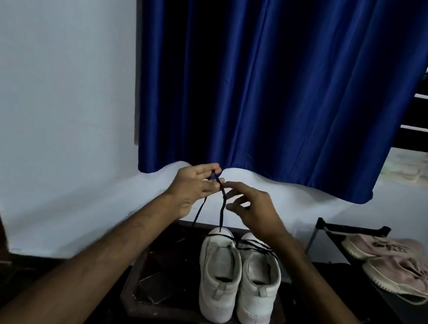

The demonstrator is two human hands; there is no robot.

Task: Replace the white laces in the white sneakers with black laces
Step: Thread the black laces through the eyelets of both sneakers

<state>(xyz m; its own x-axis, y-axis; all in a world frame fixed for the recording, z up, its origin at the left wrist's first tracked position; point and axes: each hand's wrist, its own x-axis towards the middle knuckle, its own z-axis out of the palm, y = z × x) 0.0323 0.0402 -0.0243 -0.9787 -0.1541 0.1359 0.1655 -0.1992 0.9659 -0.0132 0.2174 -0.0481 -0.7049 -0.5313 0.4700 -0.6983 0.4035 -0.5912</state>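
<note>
Black lace (222,213) is held up taut above the left sneaker (218,277), with both strands rising from its far toe end, presumably so that the two ends can be evened before the lacing is worked nearer. The upper part is pinched in the left hand (195,187), whose other fingers are kept nearly straight. The right hand (255,210) is half open, with forefinger and thumb set either side of one strand; whether it is actually gripped cannot be told. Both sneakers are stood side by side on the dark desk (149,277), heels near, which leaves the eyelets reachable. A second black lace (255,245) is seen across the far part of the right sneaker (259,286).
</note>
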